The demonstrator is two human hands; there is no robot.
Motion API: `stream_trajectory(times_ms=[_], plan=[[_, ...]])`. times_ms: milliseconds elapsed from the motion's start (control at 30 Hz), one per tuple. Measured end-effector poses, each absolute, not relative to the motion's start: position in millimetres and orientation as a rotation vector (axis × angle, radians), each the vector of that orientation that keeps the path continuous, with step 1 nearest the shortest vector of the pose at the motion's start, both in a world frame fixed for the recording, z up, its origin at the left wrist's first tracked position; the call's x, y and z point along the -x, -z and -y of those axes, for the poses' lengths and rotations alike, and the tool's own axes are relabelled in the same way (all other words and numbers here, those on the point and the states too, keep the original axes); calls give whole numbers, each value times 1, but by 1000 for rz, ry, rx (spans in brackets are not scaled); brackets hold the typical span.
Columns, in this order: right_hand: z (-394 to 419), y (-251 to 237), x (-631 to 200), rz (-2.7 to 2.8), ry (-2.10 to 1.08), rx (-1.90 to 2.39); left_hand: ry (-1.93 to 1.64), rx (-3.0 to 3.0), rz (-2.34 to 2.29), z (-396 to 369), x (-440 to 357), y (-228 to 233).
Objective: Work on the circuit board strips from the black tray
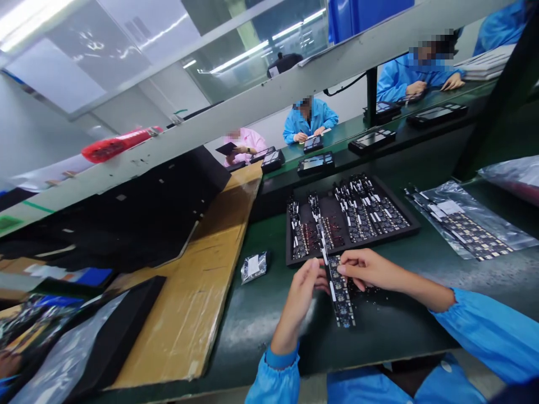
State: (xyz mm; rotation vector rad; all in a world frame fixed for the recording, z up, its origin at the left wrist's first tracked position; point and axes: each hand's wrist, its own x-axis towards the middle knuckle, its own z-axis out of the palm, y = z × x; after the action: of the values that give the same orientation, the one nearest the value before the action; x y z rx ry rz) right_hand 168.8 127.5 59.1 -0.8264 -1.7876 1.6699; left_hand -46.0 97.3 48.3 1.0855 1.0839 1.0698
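A long, narrow strip of dark circuit boards (pixel 344 300) with white labels along one side is held up over the green bench. My left hand (pixel 306 280) grips its left edge, thumb on top and fingers partly behind it. From the other side, my right hand (pixel 370 270) pinches the strip's right edge near the middle. Just beyond the hands lies a black tray (pixel 396 234), holding rows of small boards with white labels and some reddish wires. Tiny crumbs are scattered on the bench below my right hand.
A small silvery bag (pixel 255 266) lies left of the tray, beside a tape-covered brown board (pixel 210 280). At right, more board strips (pixel 467 224) rest on a clear plastic bag. Black trays (pixel 315 163) line the raised ledge behind. Several people sit across the bench.
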Motion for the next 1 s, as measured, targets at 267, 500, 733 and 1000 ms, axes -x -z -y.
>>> stream_trajectory(times_ms=[267,500,733,1000], plan=[[-143,-78,-188,1857,-1467,881,-810,-1118,-868,-93,18,-59],[-164,-83,-221,2081,-1133,1064,-1037,-1137,-966,-106,31,-53],[-164,-63,-244,2377,-955,1093,-1176,-1069,-1044,-112,36,-41],[-144,-46,-222,2473,-852,1132,-1176,-981,-1069,-103,38,-36]])
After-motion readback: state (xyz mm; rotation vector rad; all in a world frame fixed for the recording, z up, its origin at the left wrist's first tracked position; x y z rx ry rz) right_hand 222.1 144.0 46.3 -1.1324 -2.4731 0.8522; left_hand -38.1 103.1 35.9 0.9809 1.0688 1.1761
